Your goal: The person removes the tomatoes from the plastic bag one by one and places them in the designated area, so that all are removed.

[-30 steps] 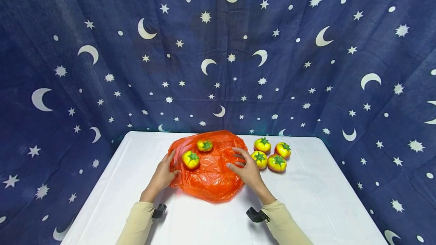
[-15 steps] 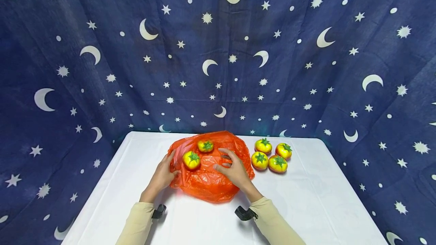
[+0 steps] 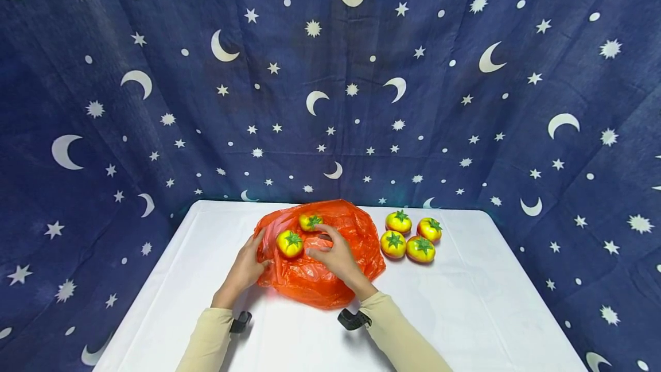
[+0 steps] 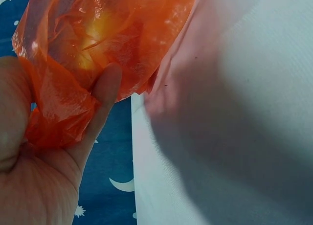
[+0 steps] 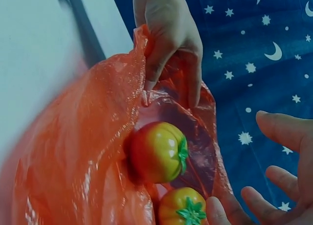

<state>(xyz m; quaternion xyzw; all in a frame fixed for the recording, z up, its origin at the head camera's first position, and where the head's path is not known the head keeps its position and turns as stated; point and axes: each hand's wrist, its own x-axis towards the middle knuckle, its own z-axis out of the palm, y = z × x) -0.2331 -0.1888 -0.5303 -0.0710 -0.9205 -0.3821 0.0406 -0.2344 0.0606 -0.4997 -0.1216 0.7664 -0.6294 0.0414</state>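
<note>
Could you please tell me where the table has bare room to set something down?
Free on the table: right of the four fruits; the near strip between the sleeves; left of the left hand. Crowded: the middle, with the red bag, two fruits and the right hand.

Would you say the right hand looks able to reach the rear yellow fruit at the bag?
Probably yes: the right hand, fingers apart, is close to the rear yellow fruit, with nothing visible between them.

Forearms (image 3: 203,340) extend from the bottom edge of the head view, the left hand (image 3: 245,267) left of center with thumb and fingers bent in a grip, the right hand (image 3: 338,255) near lower center, fingers parted.
</note>
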